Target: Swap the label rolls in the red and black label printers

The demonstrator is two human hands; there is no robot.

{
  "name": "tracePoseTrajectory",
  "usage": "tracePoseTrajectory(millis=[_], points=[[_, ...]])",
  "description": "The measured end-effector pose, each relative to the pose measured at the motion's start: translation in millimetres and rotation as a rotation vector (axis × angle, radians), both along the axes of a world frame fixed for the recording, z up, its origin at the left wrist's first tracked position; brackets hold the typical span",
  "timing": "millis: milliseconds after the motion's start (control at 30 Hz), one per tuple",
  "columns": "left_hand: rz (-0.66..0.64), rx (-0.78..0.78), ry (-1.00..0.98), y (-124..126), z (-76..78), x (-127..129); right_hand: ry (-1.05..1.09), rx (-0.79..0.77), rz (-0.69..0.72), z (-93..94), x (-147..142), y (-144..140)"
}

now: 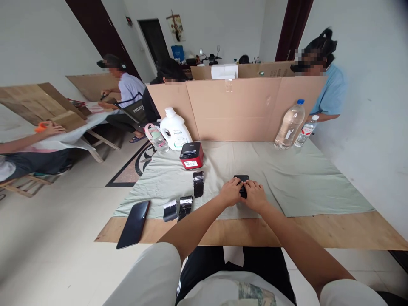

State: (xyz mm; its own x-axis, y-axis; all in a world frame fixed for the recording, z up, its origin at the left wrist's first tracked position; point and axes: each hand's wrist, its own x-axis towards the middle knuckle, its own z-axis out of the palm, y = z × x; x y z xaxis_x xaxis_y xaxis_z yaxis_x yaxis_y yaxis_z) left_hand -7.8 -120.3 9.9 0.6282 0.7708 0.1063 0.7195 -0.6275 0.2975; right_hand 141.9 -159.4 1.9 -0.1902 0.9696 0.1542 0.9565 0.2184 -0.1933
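A small black box-shaped device [242, 178] lies on the pale green cloth, partly covered by my fingers; its exact kind does not show. My left hand [230, 191] closes on its left side, fingers curled over the top. From the other side my right hand [255, 194] holds it the same way, and the fingertips of both hands nearly meet. To the left lie strips of shiny black film or tape: one strip [198, 184], a second [185, 207] partly behind my left forearm, and a third [170, 211]. Behind them stands a red and black box-shaped device [191, 155] with a white label.
A dark phone [133, 225] lies at the wooden table edge [312, 231]. A white jug [175, 129] and a pink-handled bottle [157, 138] stand back left, two clear water bottles [289, 126] back right. A cardboard screen [236, 110] borders the back. Other people sit beyond.
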Motion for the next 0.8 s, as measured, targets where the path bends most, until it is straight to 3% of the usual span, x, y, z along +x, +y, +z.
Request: tracePoseTrajectory(millis=[67, 167, 267, 400, 533, 633, 700, 800], points=[[0.062, -0.045, -0.143, -0.5, -8.3, -3.2, 0.072, 0.004, -0.056, -7.1, -1.8, -2.9], [0.270, -0.149, -0.460, -0.1, -23.7, -6.5, 0.196, -0.044, -0.177, -18.9, -6.2, -6.1], [0.479, -0.400, -0.775, 1.9, -36.8, -4.0, 0.280, -0.116, -0.252, -23.5, -15.5, -7.3], [0.598, -0.636, -1.014, 4.4, -46.6, 7.3, 0.283, -0.076, -0.339, -20.0, -32.0, -6.9], [0.541, -0.654, -1.084, 9.1, -43.5, 25.1, 0.302, 0.004, -0.441, -18.2, -29.2, 3.2], [0.402, -0.624, -1.043, 16.8, -31.7, 41.9, 0.288, 0.098, -0.476, -14.9, -0.9, 26.2], [0.301, -0.555, -0.902, 20.9, -24.0, 51.9, 0.252, 0.127, -0.524, -8.3, 29.5, 50.9], [0.170, -0.411, -0.518, 17.7, -22.6, 60.8, 0.192, 0.141, -0.657, 5.4, 83.2, 95.9]])
